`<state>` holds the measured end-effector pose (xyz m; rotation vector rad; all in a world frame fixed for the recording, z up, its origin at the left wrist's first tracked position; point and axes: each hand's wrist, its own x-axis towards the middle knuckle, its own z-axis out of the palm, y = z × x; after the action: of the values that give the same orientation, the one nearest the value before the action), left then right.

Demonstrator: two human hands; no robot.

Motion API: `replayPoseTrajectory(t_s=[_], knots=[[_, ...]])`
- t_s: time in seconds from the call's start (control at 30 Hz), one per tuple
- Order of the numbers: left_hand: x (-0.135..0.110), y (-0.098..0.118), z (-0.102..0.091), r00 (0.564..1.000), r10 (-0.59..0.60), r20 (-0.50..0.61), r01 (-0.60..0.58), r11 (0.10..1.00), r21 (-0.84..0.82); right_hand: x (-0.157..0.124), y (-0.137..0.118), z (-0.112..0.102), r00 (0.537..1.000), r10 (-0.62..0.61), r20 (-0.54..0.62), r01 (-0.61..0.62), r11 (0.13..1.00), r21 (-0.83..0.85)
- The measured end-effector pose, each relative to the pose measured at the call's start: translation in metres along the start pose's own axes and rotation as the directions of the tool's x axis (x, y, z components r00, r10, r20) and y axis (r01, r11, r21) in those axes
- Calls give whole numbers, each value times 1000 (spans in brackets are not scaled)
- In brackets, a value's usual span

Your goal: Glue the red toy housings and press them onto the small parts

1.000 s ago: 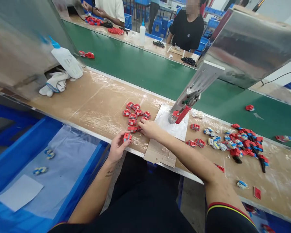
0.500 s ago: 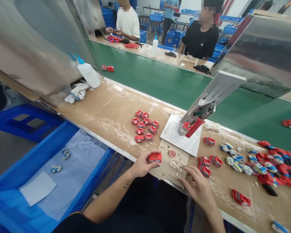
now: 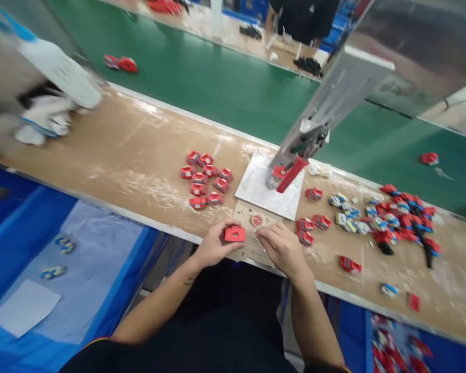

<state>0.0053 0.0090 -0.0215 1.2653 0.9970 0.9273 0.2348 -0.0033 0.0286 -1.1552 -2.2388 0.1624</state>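
Note:
My left hand (image 3: 216,243) grips a red plastic toy part (image 3: 234,233) by its side, a hole in its upper face. Just right of it, my right hand (image 3: 281,246) is closed in a pinch over a stained cardboard sheet (image 3: 252,253); whatever is between the fingertips is too small or hidden. A small round dish with reddish contents (image 3: 257,220) rests on the cardboard beyond the fingertips. Behind it, a lever press (image 3: 314,119) with a red handle (image 3: 292,175) stands on a white board (image 3: 262,189), another red part under its head.
Several red-and-grey parts (image 3: 199,178) lie left of the press, others (image 3: 305,238) to its right. A mixed pile (image 3: 406,212) spreads farther right. A green conveyor belt (image 3: 186,67) runs behind. White bottle (image 3: 58,67) and gloves (image 3: 46,116) sit left; a blue bin (image 3: 137,254) is below.
My view has tipped downward. My right hand has moved closer to my left and gone from spread fingers to a pinch. My left hand has turned the red part, showing its hole.

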Motion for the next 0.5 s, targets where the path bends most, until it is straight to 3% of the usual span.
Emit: replayPoseTrajectory(t_s=[0.23,0.4,0.5], knots=[[2,-3,0,1000,-21,-9,21,998,-56,-7,6,4,984,125,-127,-107,984,141],[3,0,0,1000,23,-2,-23,1000,2,-6,7,0,992,100,-83,-83,980,183],[2,0,-1,998,54,13,-54,998,17,-8,2,-10,977,161,-138,-126,964,234]])
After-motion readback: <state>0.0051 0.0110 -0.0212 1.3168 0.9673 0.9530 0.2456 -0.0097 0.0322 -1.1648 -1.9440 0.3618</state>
